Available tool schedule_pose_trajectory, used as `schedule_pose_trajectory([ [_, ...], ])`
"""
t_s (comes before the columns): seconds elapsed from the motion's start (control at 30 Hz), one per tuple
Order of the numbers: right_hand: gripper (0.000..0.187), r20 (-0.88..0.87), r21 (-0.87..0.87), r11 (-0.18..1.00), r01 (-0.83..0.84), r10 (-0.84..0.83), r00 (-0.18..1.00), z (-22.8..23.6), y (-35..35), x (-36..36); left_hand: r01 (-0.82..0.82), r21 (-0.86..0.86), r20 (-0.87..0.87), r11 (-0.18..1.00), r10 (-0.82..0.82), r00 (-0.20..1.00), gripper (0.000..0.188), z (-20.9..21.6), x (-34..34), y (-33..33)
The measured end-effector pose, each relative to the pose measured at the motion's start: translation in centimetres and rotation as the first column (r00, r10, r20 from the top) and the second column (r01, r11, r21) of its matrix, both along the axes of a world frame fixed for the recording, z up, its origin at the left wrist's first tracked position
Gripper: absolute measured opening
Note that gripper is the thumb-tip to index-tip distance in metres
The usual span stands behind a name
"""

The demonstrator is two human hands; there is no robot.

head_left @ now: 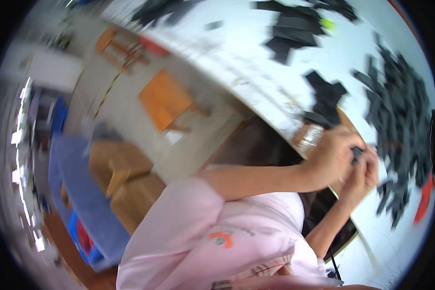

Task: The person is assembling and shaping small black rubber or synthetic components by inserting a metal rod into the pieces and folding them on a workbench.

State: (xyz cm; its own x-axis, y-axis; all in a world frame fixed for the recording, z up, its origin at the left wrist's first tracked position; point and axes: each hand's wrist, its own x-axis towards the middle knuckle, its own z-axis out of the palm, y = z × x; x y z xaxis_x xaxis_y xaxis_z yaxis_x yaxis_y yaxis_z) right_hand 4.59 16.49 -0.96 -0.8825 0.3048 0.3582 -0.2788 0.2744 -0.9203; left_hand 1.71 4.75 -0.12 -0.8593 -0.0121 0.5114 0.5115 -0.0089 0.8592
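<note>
Close together over the near edge of the white table (256, 82), my two hands meet at a small black piece (356, 154) that looks like fabric. My left hand (329, 152) reaches in with bent fingers and pinches it. From the other side, my right hand (366, 175) closes its fingers on it as well. Just beyond my left hand lies a shiny, clear, ringed thing (311, 137), its kind unclear. Black flat cut pieces (326, 92) lie on the table past my hands. A big heap of black strips (398, 106) spreads to the right of them.
More black pieces (295, 29) lie farther back beside a yellow-green item (328, 25). A red object (424, 200) sits by the strips. Left of the table are wooden stools (165, 99), brown box-like shapes (125, 179) and a blue-grey panel (79, 186). The surroundings are blurred.
</note>
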Motion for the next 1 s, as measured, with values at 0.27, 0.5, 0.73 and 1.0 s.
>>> schedule_pose_trajectory([
  [0.27, 0.01, 0.134, -0.065, 0.997, -0.049, 0.057, 0.989, 2.8, 0.9, 0.0, 0.293, 0.406, 0.509, 0.866, -0.48, 0.714, 0.013, 2.3, -0.8, 0.4],
  [0.5, 0.019, 0.0, -0.263, 0.927, -0.265, 0.275, 0.961, 9.3, 3.8, -1.0, 0.347, 0.926, 0.146, 0.146, -0.989, 0.026, 0.021, 5.7, -4.5, 1.3],
  [0.73, 0.022, 0.251, -0.541, 0.819, -0.191, 0.374, 0.893, 6.8, 6.7, -4.0, 0.1, 0.983, -0.142, -0.157, -0.98, -0.139, 0.025, 3.9, -7.7, 3.3],
  [1.0, 0.024, 0.266, -0.692, 0.694, -0.198, 0.5, 0.824, 2.2, 7.1, -4.8, -0.124, 0.989, -0.095, -0.078, -0.986, -0.136, 0.025, 1.0, -7.6, 3.6],
])
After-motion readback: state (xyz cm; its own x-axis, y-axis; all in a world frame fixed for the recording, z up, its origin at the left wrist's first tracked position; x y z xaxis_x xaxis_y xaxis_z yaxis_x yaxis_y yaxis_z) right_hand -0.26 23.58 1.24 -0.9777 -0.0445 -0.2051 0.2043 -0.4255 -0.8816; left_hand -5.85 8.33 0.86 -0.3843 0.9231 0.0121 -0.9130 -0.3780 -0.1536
